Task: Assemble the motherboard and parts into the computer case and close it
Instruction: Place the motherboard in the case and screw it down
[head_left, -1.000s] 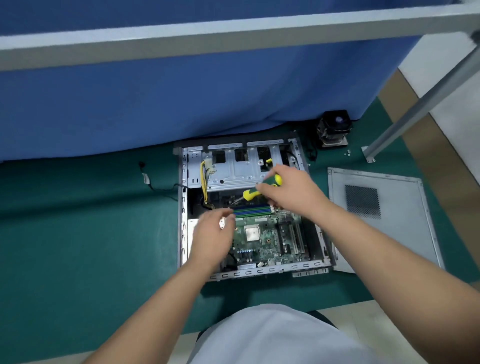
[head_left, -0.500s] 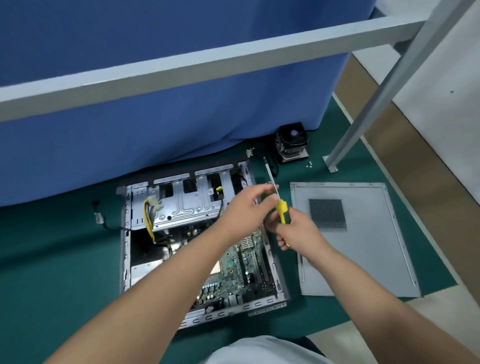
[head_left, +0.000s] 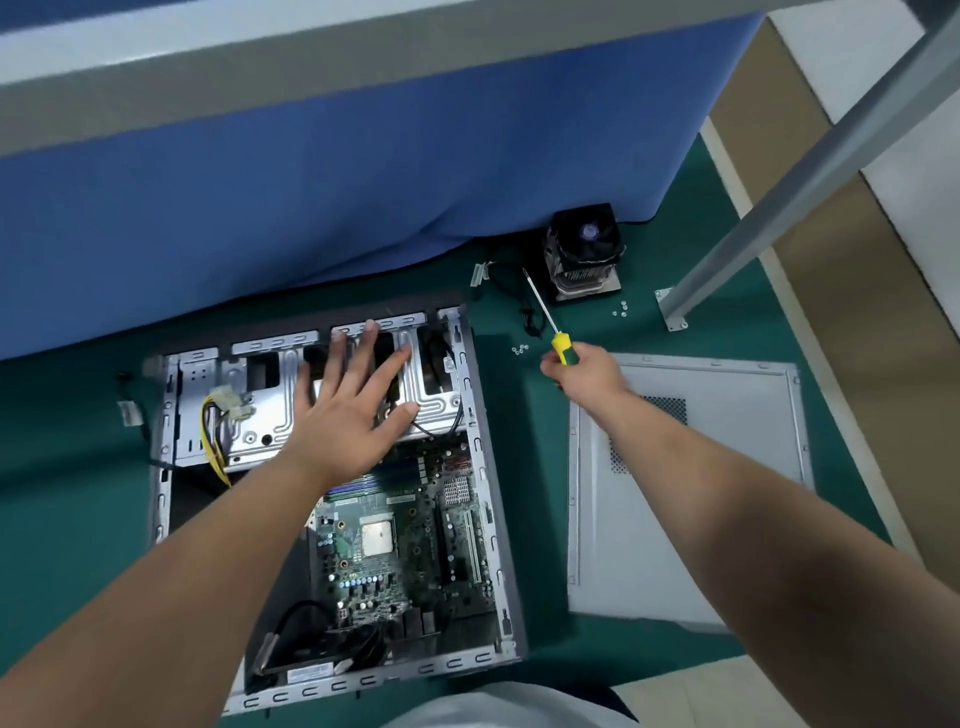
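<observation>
while my right hand (head_left: 584, 370) keeps its fingers curled round the yellow-and-green handle of the screwdriver (head_left: 545, 318), shaft pointing up and away over the green mat (head_left: 78, 493), my left hand (head_left: 347, 400) hangs flat with fingers spread over the metal drive cage (head_left: 249, 415) at the far end of the computer case (head_left: 485, 467); i can't tell whether the palm actually touches the metal. the risk i see is the loose hardware: a small cluster of screws (head_left: 519, 350) lies on the mat just beside the screwdriver tip's side of my hand, with a second cluster (head_left: 621, 309) near the foot of the frame post, and a careless sweep of the tool could scatter them. i'd also worry that the left hand could snag the yellow cable bundle (head_left: 215, 431) draped over the cage. the case lies open on its side, holding the motherboard (head_left: 405, 540) with its bare cpu socket (head_left: 376, 538), and black cables (head_left: 322, 639) coiled at the near corner. the cpu cooler (head_left: 584, 254) sits outside, well apart by the blue curtain, and the side panel (head_left: 727, 519) lies flat just beside the case, under my right forearm, so closing is still some way off, i judge.
</observation>
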